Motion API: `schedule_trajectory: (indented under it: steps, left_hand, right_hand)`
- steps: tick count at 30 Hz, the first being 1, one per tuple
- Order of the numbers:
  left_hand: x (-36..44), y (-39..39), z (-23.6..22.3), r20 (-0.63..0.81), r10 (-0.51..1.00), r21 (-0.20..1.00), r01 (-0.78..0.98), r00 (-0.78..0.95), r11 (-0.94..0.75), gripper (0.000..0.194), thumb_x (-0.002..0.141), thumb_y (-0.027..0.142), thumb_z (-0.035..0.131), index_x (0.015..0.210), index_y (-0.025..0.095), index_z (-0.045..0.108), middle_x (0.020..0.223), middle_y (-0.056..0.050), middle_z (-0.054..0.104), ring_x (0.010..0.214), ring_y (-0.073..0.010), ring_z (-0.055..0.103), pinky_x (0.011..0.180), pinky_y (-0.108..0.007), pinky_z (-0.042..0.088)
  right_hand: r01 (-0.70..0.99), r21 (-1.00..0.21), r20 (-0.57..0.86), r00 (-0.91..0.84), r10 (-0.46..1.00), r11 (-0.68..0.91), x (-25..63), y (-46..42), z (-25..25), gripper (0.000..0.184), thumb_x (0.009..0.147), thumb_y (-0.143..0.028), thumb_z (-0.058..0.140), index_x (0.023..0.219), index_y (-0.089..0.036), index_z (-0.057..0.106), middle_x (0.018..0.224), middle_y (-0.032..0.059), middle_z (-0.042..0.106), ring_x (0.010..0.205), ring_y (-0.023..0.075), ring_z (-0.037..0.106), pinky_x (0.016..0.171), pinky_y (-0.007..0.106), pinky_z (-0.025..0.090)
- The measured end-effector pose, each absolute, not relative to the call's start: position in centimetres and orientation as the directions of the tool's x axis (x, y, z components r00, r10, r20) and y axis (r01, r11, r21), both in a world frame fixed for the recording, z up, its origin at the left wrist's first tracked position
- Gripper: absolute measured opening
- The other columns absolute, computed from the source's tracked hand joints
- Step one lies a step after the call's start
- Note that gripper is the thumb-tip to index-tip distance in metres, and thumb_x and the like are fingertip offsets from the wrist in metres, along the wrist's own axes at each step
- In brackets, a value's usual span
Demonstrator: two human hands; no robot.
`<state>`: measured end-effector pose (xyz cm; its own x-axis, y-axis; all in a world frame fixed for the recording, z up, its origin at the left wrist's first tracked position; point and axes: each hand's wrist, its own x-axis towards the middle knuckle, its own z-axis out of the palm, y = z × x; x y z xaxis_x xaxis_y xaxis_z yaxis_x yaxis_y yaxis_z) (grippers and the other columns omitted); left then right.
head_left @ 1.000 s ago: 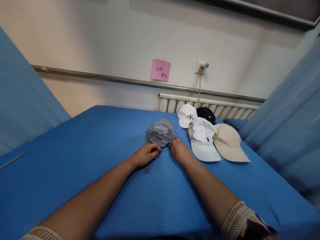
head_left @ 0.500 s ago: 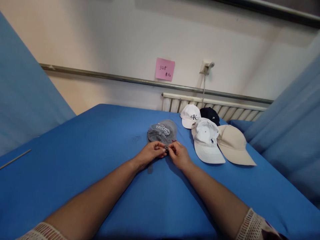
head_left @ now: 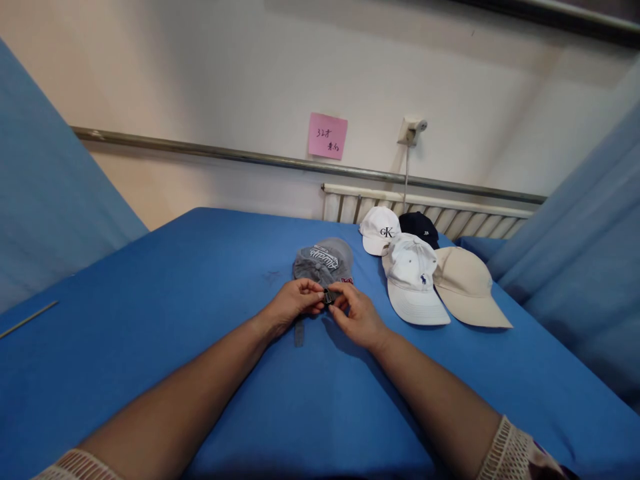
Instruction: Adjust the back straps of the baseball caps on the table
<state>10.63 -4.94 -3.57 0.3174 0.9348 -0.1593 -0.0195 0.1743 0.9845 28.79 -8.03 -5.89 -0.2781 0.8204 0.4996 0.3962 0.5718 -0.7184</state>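
A grey baseball cap with white lettering lies on the blue table, its back opening towards me. Between my hands a small dark metal buckle at the cap's back is raised. My left hand pinches the buckle's left side between thumb and fingertips. On the right, my right hand has thumb and index finger closed about the buckle's other side. A loose grey strap hangs down onto the cloth below my left hand. Part of the cap's rear edge is hidden behind my fingers.
To the right sit a white CK cap, a dark navy cap, a white cap with a horse logo and a beige cap. A thin stick lies at the left. Behind the blue table stands a radiator.
My right hand has moved from the cap's right edge to the buckle, meeting my left hand. The buckle has been lifted and turned into view. The other caps stay put.
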Motion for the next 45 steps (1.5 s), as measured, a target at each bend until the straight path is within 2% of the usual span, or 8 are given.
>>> schedule_trajectory:
  steps: [7, 15, 26, 32, 36, 40, 43, 45]
  left_hand:
    - [10.6, -5.3, -3.0, -0.145, 0.933, 0.989, 0.075, 0.329, 0.127, 0.028, 0.067, 0.027, 0.077, 0.083, 0.015, 0.058, 0.06, 0.004, 0.059, 0.046, -0.0069, 0.052, 0.047, -0.02, 0.042]
    - [10.5, -5.3, -3.0, -0.173, 0.915, 0.985, 0.072, 0.364, 0.157, 0.031, 0.067, 0.03, 0.077, 0.087, 0.016, 0.058, 0.062, 0.003, 0.062, 0.048, -0.0084, 0.054, 0.049, -0.021, 0.044]
    - [10.1, -5.4, -2.6, -0.194, 0.893, 0.978, 0.014, 0.407, 0.206, 0.032, 0.068, 0.029, 0.079, 0.09, 0.015, 0.061, 0.072, -0.001, 0.069, 0.059, -0.01, 0.062, 0.063, -0.023, 0.05]
    - [10.0, -5.4, -2.4, -0.17, 0.885, 0.985, 0.035, 0.434, 0.172, 0.024, 0.073, 0.031, 0.073, 0.085, 0.015, 0.061, 0.07, -0.002, 0.068, 0.056, -0.0099, 0.06, 0.048, -0.019, 0.041]
    - [9.3, -5.1, -1.4, -0.142, 0.908, 0.99, 0.065, 0.395, 0.126, 0.027, 0.071, 0.032, 0.074, 0.087, 0.015, 0.062, 0.081, -0.006, 0.072, 0.055, -0.0107, 0.06, 0.046, -0.021, 0.039]
    - [7.2, -4.0, 0.2, -0.021, 0.983, 0.995, 0.104, 0.185, 0.002, 0.029, 0.07, 0.034, 0.073, 0.09, 0.015, 0.063, 0.088, -0.008, 0.074, 0.058, -0.0116, 0.06, 0.051, -0.023, 0.041]
    - [5.4, -3.2, 1.0, 0.029, 0.997, 0.976, 0.214, 0.073, -0.044, 0.029, 0.07, 0.035, 0.071, 0.089, 0.015, 0.063, 0.088, -0.008, 0.073, 0.061, -0.0139, 0.062, 0.054, -0.024, 0.043]
    - [4.6, -3.0, 1.0, 0.031, 0.993, 0.939, 0.337, 0.116, -0.069, 0.027, 0.069, 0.034, 0.07, 0.088, 0.015, 0.064, 0.085, -0.007, 0.073, 0.063, -0.016, 0.063, 0.056, -0.025, 0.045]
  right_hand:
    - [0.397, -0.612, 0.561, -0.392, 0.73, 0.684, 29.0, -7.6, -5.7, 0.029, 0.088, -0.013, 0.056, 0.116, -0.02, 0.06, 0.113, 0.008, 0.065, 0.102, 0.019, 0.061, 0.09, 0.035, 0.05]
    - [0.439, -0.602, 0.544, -0.386, 0.745, 0.667, 29.2, -7.3, -5.9, 0.024, 0.085, -0.014, 0.064, 0.108, -0.02, 0.063, 0.11, 0.0083, 0.067, 0.101, 0.0207, 0.063, 0.089, 0.036, 0.052]
    - [0.439, -0.511, 0.646, -0.371, 0.667, 0.739, 29.4, -7.4, -5.8, 0.023, 0.089, -0.019, 0.059, 0.111, -0.021, 0.064, 0.116, 0.0081, 0.068, 0.108, 0.0199, 0.064, 0.095, 0.036, 0.051]
    - [0.411, -0.544, 0.607, -0.409, 0.681, 0.732, 29.3, -7.9, -5.3, 0.022, 0.091, -0.019, 0.055, 0.112, -0.022, 0.062, 0.12, 0.007, 0.067, 0.112, 0.0188, 0.062, 0.095, 0.035, 0.05]
    - [0.44, -0.608, 0.531, -0.394, 0.751, 0.661, 29.3, -7.7, -5.6, 0.026, 0.09, -0.02, 0.057, 0.115, -0.021, 0.059, 0.112, 0.007, 0.069, 0.101, 0.0192, 0.066, 0.086, 0.033, 0.052]
    - [0.538, -0.644, 0.408, -0.359, 0.84, 0.543, 29.7, -7.1, -6.2, 0.026, 0.088, -0.022, 0.06, 0.113, -0.019, 0.06, 0.087, 0.0042, 0.071, 0.075, 0.0181, 0.067, 0.071, 0.03, 0.051]
    - [0.57, -0.624, 0.401, -0.353, 0.845, 0.534, 30.0, -6.9, -6.3, 0.025, 0.088, -0.023, 0.06, 0.113, -0.019, 0.06, 0.083, 0.004, 0.07, 0.072, 0.0182, 0.065, 0.068, 0.029, 0.048]
    - [0.57, -0.621, 0.402, -0.357, 0.843, 0.538, 30.0, -6.9, -6.3, 0.026, 0.089, -0.025, 0.06, 0.114, -0.019, 0.06, 0.082, 0.0036, 0.07, 0.072, 0.0181, 0.065, 0.067, 0.028, 0.047]
